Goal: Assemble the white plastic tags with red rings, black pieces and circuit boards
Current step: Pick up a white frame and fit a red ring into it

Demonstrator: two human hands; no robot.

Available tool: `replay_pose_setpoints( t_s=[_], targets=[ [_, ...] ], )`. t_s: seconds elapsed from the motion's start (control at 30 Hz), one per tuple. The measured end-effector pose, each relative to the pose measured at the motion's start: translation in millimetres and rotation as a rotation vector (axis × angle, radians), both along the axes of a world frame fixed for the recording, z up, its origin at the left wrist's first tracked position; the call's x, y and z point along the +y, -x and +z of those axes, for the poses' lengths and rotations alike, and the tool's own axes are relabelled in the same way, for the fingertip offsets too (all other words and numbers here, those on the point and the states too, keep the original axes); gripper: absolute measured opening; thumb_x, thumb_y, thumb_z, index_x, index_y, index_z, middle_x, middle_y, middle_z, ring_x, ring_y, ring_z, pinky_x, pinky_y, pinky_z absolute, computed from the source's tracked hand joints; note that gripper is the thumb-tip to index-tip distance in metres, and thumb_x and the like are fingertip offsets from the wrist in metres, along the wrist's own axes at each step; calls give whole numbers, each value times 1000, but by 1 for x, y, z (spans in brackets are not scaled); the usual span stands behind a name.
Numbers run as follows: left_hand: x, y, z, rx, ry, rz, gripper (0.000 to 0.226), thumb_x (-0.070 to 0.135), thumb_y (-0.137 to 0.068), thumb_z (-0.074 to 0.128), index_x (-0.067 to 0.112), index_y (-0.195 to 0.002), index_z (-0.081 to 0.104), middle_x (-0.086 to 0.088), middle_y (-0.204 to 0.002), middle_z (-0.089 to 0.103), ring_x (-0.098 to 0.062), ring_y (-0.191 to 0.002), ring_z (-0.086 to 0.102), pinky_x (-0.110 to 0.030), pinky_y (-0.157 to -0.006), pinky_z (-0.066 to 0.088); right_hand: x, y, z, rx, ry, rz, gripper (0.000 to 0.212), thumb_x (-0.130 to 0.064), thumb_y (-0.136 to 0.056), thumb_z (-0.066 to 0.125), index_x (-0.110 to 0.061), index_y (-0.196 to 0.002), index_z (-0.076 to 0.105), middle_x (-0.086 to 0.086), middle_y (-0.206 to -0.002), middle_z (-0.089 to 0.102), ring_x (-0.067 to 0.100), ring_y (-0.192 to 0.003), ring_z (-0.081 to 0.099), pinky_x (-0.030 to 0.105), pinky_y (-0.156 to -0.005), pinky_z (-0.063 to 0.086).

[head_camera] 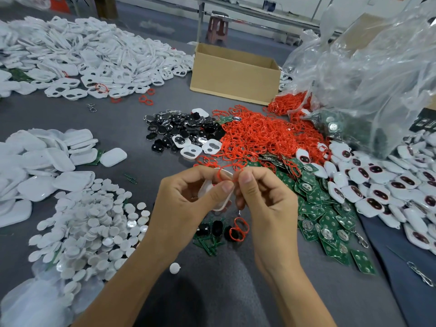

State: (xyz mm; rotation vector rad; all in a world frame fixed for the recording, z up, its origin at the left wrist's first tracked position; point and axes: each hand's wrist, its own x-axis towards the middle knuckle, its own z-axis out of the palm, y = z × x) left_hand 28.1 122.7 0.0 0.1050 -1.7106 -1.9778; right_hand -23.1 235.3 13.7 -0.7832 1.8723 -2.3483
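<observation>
My left hand [188, 197] grips a white plastic tag [218, 199], mostly hidden behind its fingers. A thin red ring [224, 172] arcs above the tag, and my right hand [262, 197] pinches it at its right end, close to my left thumb. Just beyond lies a big heap of red rings [262, 135]. Black pieces [179, 131] are piled to its left. Green circuit boards [316, 201] spread to the right of my hands. Below my hands lie a loose red ring [239, 228] and two black pieces [211, 228].
Empty white tags [77, 55] cover the far left; white lids [33, 166] and round white discs [94, 230] lie at left. Assembled tags [389, 185] fill the right. A cardboard box [233, 74] and clear plastic bags [368, 86] stand at the back.
</observation>
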Motion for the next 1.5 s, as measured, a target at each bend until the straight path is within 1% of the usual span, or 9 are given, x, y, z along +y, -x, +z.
replay_pose_setpoints(
  t_s=[0.4,0.5,0.57,0.8,0.93,1.03,1.13,1.27,1.5],
  targets=[
    [-1,2,0,-31,125,72,8,17,-84,67,21,-82,74,12,-65,67,3,-60,57,-11,-59,46,2,2,-4,20,-35,33,13,-16,-90,58,-5,-85,64,-10,-66,62,0,-58,52,12,-56,43],
    [-1,1,-2,-51,269,145,8,28,-85,66,30,-83,73,14,-62,66,-6,-55,59,-26,-55,53,4,3,-3,92,-91,-24,6,-17,-87,62,-14,-87,68,-12,-72,68,-2,-62,58,12,-59,45],
    [0,0,-2,-45,350,181,8,29,-86,66,35,-84,71,14,-66,67,-15,-57,62,-37,-54,54,6,5,-4,186,-182,-114,5,-23,-86,66,-24,-86,71,-8,-79,69,7,-68,61,25,-62,47],
    [2,-2,0,26,501,250,10,18,-88,67,24,-91,73,19,-72,65,3,-62,59,-6,-58,39,8,11,-6,393,-271,-236,10,-33,-89,60,-32,-87,70,0,-79,65,24,-72,60,44,-64,47],
    [3,0,-2,5,413,232,10,22,-87,67,23,-93,75,16,-77,70,-1,-68,64,-15,-60,49,8,11,-6,367,-273,-245,11,-33,-89,60,-32,-85,69,-2,-78,65,23,-69,58,43,-62,47],
    [1,1,-4,-25,335,226,16,21,-90,62,24,-100,74,17,-94,74,-4,-86,69,-20,-75,54,11,12,-6,288,-196,-294,7,-30,-87,65,-32,-82,68,-5,-74,64,15,-63,55,28,-60,45],
    [-1,2,-6,-40,336,274,18,13,-95,61,25,-98,74,18,-93,74,-4,-79,68,-21,-74,53,11,10,-6,285,-155,-347,8,-22,-84,70,-26,-79,67,-3,-75,63,10,-65,55,21,-62,42],
    [5,2,-9,-26,262,282,20,10,-95,63,28,-97,72,9,-90,74,-12,-76,71,-39,-70,60,2,2,-9,410,-224,-416,6,-24,-81,70,-23,-77,67,-6,-91,62,10,-84,61,17,-70,44],
    [15,3,-13,-37,62,197,37,20,-90,70,33,-123,58,8,-96,77,-12,-82,75,-21,-69,57,-9,-4,-20,358,-262,-437,13,-11,-78,74,-9,-69,66,-5,-91,66,9,-87,64,28,-71,52]
  ],
)
